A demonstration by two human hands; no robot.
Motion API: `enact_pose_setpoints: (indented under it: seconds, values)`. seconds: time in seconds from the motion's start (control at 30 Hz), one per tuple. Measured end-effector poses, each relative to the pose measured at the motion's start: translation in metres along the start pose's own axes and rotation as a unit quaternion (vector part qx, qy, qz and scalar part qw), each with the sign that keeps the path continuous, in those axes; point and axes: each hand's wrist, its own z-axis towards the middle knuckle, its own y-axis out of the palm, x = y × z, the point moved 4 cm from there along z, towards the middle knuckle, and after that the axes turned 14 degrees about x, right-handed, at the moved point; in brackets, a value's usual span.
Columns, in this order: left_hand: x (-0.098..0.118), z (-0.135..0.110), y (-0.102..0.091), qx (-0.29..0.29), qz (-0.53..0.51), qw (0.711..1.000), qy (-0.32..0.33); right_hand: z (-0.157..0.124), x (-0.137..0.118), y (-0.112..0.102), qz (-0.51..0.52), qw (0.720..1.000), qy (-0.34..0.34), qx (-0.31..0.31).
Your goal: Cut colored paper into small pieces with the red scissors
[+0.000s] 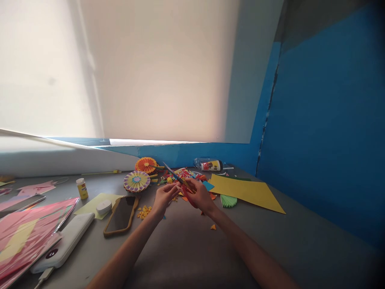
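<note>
Scissors [177, 178] gripped in my right hand [201, 196]; left hand [165, 197] curled, hold unclear.
Orange rosette [146, 165] and striped rosette [136, 181] lie finished near paper scraps [144, 212].

**Right hand [202, 197] on red-handled scissors [179, 183]**

On my head feed, the right hand grips the scissors, blades angled up and left, with the left hand [165, 198] just beside them (any paper in its fingers is too small for me to tell). A pleated paper rosette [136, 181] and yellow paper scraps [144, 212] lie nearby, a yellow card sheet [246, 192] to the right, all on a grey table [288, 228].
</note>
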Motion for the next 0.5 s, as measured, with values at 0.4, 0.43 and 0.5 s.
enact_pose_setpoints:
  seconds: [0.4, 0.43, 0.5]
  values:
    - [-0.009, 0.009, -0.004, 0.021, -0.087, 0.992, -0.089, 0.012, 0.005, -0.014, 0.028, 0.998, 0.039, 0.041]
    - [-0.008, 0.01, -0.005, 0.023, -0.087, 0.992, -0.086, 0.013, 0.008, -0.015, 0.02, 0.998, 0.044, 0.045]
    - [-0.004, 0.011, -0.008, 0.03, -0.08, 0.994, -0.07, 0.012, 0.015, -0.015, -0.003, 0.998, 0.05, 0.037]
